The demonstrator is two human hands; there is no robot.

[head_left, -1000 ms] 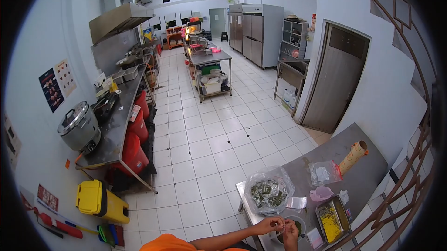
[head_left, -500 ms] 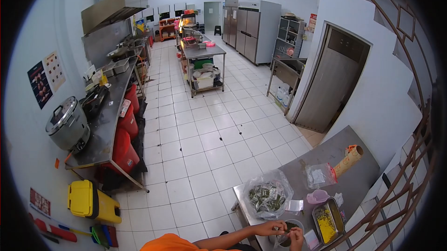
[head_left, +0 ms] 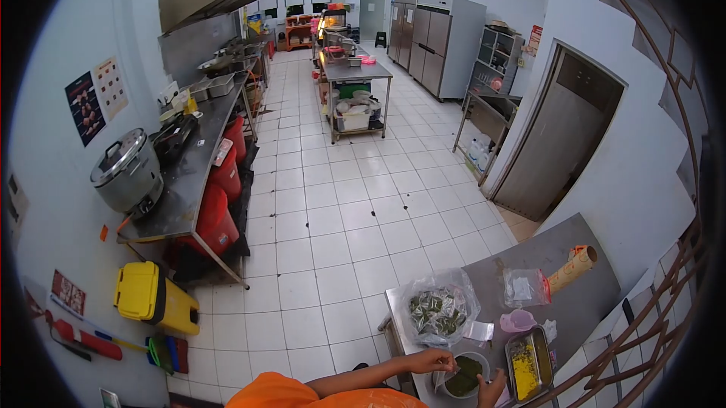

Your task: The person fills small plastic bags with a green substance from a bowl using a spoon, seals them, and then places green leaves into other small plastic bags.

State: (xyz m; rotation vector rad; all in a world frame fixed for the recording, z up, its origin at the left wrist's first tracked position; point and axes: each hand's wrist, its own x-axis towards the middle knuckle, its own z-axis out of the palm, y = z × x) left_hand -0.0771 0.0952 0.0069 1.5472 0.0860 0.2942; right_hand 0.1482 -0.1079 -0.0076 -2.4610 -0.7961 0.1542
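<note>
Head: left hand (head_left: 433,360), grip seemingly pinching plastic (head_left: 441,378), and right hand (head_left: 492,390), grip spread, flank the tub (head_left: 486,363).

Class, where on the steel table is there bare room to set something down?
Bare steel table shows beyond the red-edged bag and roll, narrowly between that bag and the greens bag. Crowded: tub, tray, left hand, right hand.

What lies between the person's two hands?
Between the left hand and the right hand is a round tub of something green, seen in the head view.
</note>
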